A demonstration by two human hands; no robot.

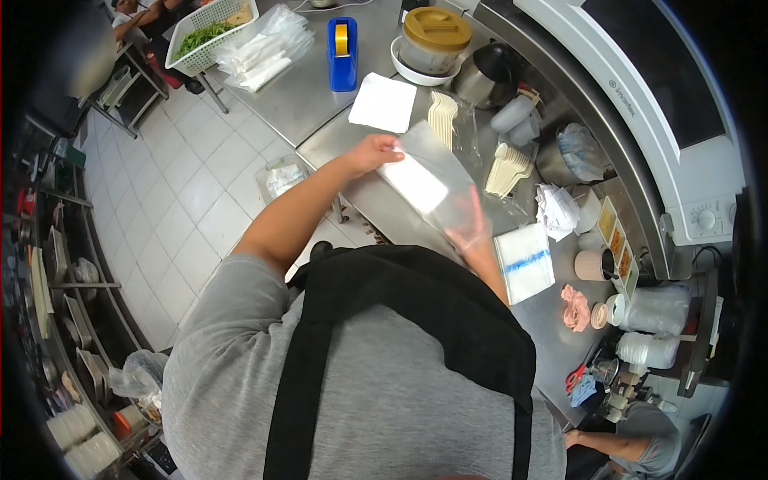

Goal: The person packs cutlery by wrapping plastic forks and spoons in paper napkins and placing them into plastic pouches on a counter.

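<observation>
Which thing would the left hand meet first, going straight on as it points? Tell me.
The left hand would first meet the translucent plastic bag, which it seems to pinch; beyond that, probably the stack of slender cream utensils, though depth is unclear.

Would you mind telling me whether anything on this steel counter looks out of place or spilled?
I see no clear spill. A crumpled pink item, perhaps a cloth, looks slightly odd: it lies bunched on the counter, while the white item with a blue marking nearby lies flat.
</observation>
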